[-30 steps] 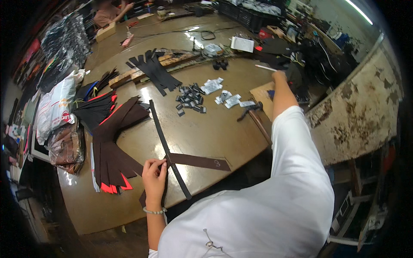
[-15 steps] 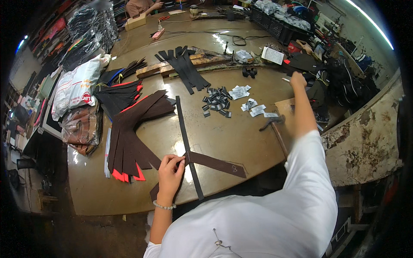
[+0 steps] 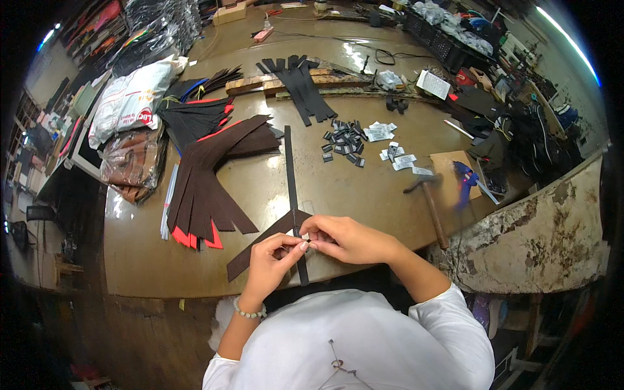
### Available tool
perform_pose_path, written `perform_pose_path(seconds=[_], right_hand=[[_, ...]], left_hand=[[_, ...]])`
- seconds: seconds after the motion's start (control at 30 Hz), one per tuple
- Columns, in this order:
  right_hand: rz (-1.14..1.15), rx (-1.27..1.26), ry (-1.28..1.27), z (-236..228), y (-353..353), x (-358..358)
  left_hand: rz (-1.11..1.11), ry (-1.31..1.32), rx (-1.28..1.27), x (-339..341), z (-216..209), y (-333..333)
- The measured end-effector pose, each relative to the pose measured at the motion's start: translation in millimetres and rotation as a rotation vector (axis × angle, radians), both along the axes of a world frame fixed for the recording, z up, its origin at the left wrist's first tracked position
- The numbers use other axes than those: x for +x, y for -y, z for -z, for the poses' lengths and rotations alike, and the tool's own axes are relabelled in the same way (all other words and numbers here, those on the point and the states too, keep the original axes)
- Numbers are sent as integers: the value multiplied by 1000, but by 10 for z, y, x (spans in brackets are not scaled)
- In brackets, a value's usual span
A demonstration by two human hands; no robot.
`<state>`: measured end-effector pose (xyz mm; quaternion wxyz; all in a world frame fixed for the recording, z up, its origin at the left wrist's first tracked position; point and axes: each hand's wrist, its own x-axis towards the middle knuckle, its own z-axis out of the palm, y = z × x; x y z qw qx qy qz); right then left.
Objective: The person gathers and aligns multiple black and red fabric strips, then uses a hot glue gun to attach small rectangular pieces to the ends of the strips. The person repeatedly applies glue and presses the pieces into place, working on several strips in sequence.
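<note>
Both hands meet close to the near edge of the surface (image 3: 370, 201): the left hand (image 3: 268, 261) has its thumb and fingers pinched together, and the right hand (image 3: 356, 242) is pinched against its fingertips, both on a small piece (image 3: 306, 239) that shows white and dark between them, too covered to identify. Just under the fingers, a long black strip (image 3: 291, 169) crosses a bent brown piece (image 3: 255, 250), one arm of which slants out beside the left hand. To the right hand's right lies a hammer (image 3: 433, 214); left of the left hand, brown pieces (image 3: 207, 159) fan out. Beyond the hands are white labels (image 3: 379, 132), a cluster of small black pieces (image 3: 343, 138), then overlapping black strips (image 3: 305, 91), and farthest, beyond the right hand, a black crate (image 3: 434, 42).
</note>
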<state>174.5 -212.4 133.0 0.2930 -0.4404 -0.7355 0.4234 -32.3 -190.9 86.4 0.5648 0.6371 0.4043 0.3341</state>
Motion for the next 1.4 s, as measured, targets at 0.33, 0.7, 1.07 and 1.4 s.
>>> perform_pose_path(seconds=[0.33, 0.7, 1.07, 1.4], right_hand=[[412, -454, -867, 618, 207, -299], [664, -70, -179, 751, -45, -216], [673, 170, 116, 917, -115, -369], [657, 162, 184, 874, -172, -328]], left_hand=[[-197, 198, -6, 112, 221, 96], [-169, -389, 548, 18, 390, -130], [289, -508, 599, -375, 37, 270], [-22, -337, 599, -42, 356, -67]])
